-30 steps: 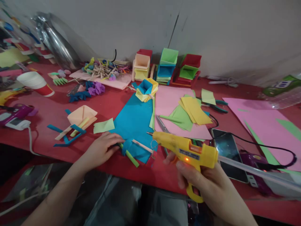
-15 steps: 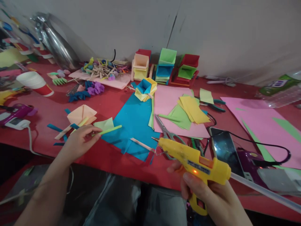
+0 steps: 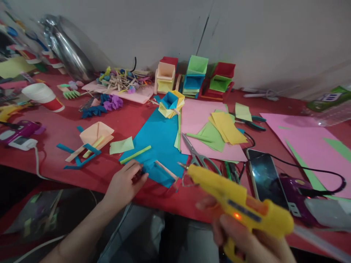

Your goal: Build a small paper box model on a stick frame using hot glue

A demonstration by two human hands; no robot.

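Observation:
A yellow hot glue gun (image 3: 219,186) with its orange light lit is wrapped in my right hand (image 3: 246,233), nozzle pointing left over the table's front; a clear glue stick (image 3: 320,241) trails from its back. My left hand (image 3: 124,184) hovers at the near edge of the blue paper sheet (image 3: 156,128), fingers bent, thumb apart, nothing seen in them. Just beyond it lies a rolled yellow-green paper strip (image 3: 135,154). Right of the fingers, a folded blue piece (image 3: 149,166) and a thin pale stick (image 3: 166,170) with a red end rest on the sheet.
Grey scissors (image 3: 194,149) lie beside pink and green papers. A phone (image 3: 265,179) and a black cable are at right. Small paper boxes (image 3: 196,76) stand along the wall. Left are a peach paper shape (image 3: 95,133), blue strips (image 3: 65,148) and paper cups (image 3: 44,96).
My left hand has let go of the yellow-green strip, now on the blue sheet, and moved right and nearer. The glue gun has shifted slightly right and down, blurred by motion.

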